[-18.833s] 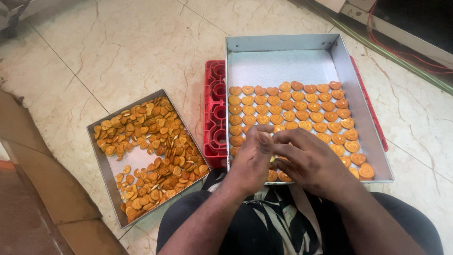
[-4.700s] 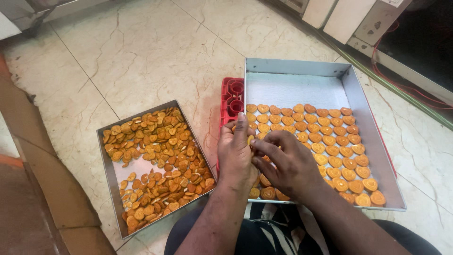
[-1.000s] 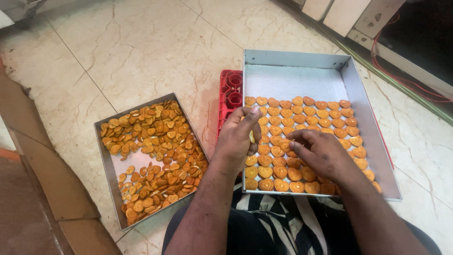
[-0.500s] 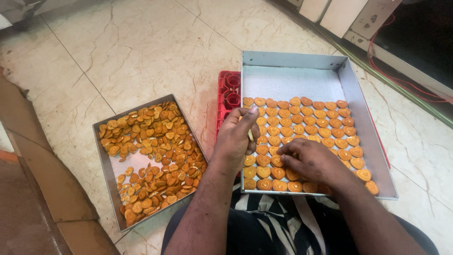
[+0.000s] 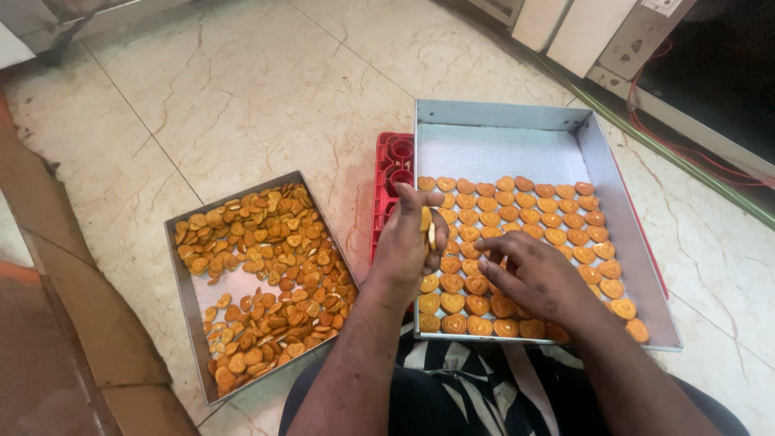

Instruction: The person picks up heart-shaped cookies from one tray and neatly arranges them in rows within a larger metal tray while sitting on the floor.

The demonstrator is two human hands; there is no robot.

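While left hand [image 5: 406, 246] grips small stack of heart-shaped biscuits [image 5: 426, 226] on edge over big tray [image 5: 638, 242], right hand [image 5: 529, 274] has slid down from mid-rows to near rows, fingers spread flat, palm down, gripping nothing. Neat rows [image 5: 525, 234] now fill near half; far end bare. Loose biscuits [image 5: 266, 266] heaped in small tray [image 5: 184, 278] on floor [image 5: 242, 97]. Red crate [image 5: 391, 173] under big tray.

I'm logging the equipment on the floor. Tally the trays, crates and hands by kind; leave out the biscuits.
Metal trays: 2, one with loose biscuits, one with arranged rows
Red crate: 1
Hands: 2, left hand, right hand
Total: 5
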